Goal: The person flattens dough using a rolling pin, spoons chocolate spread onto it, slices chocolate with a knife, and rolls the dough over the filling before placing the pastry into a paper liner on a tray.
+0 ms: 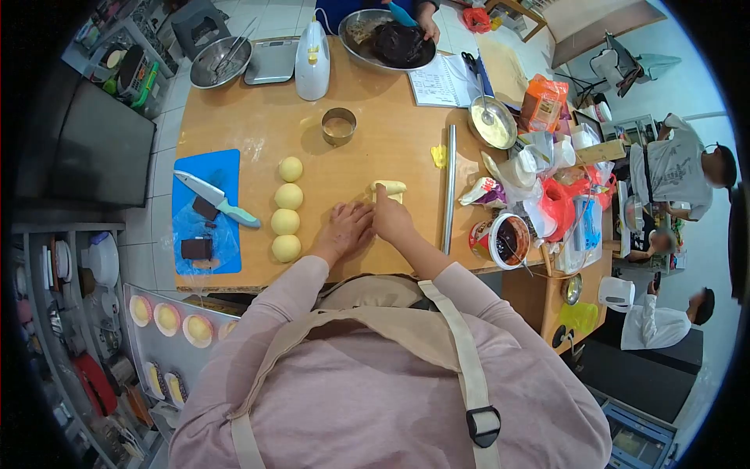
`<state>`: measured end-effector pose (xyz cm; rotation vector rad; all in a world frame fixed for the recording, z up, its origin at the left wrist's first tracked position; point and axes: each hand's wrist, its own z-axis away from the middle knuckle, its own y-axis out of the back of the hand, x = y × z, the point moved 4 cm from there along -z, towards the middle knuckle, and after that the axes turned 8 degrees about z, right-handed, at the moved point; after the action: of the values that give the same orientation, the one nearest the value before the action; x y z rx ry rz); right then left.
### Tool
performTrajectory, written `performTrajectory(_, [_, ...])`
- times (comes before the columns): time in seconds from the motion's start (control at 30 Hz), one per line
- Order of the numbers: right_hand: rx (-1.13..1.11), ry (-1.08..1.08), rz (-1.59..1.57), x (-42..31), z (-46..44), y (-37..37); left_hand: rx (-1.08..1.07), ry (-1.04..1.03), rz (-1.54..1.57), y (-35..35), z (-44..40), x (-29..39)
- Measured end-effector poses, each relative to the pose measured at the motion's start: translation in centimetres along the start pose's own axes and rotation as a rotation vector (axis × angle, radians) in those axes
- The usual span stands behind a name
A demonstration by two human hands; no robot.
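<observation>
A small rolled piece of pale yellow dough (397, 187) lies on the wooden table in front of me. My right hand (393, 216) is on it, the index finger stretched over its left part and the other fingers curled. Beside it, my left hand (348, 230) rests flat on the table with the fingers out, holding nothing. Left of my hands stands a column of several smooth yellow dough balls (286, 222). A metal ring cutter (338, 127) sits farther up the table, and a metal rolling rod (449, 190) lies to the right.
A blue cutting board (226, 168) at left carries a knife (211, 195) and dark chocolate blocks (196, 248). A hand mixer (313, 66), scale (271, 61) and notebook (444, 80) stand behind. Opposite, a person works over a bowl (355, 53). A filling tub (500, 241) stands right.
</observation>
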<state>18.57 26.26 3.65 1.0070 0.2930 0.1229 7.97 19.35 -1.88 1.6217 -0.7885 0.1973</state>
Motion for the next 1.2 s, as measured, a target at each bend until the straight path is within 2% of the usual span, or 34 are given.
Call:
performTrajectory(0.27, [0.066, 0.064, -0.012, -0.3, 0.1, -0.2, -0.018, 0.010, 0.033, 0.2, -0.1, 0.0])
performTrajectory(0.37, [0.001, 0.009, -0.014, 0.0, -0.2, -0.4, -0.015, 0.002, 0.012, -0.3, 0.0, -0.3])
performTrajectory(0.47, [0.095, 0.080, -0.052, 1.3, -0.3, -1.1, -0.018, -0.013, 0.014, -0.7, 0.2, -0.4])
performTrajectory(0.67, [0.208, 0.087, -0.109, 1.9, 2.4, 1.8, -0.045, 0.017, 0.019, 0.2, 0.2, 0.1])
performTrajectory(0.83, [0.176, 0.081, -0.073, 2.6, 1.6, 0.9, 0.003, 0.045, 0.065, 0.1, 0.2, -0.2])
performTrajectory(0.93, [0.150, 0.078, -0.086, 2.1, 1.7, 0.5, -0.026, -0.023, 0.035, 0.2, 0.3, 0.0])
performTrajectory(1.2, [0.114, 0.077, -0.062, 2.0, 1.2, -0.2, -0.074, 0.008, 0.044, 0.9, 0.1, 0.5])
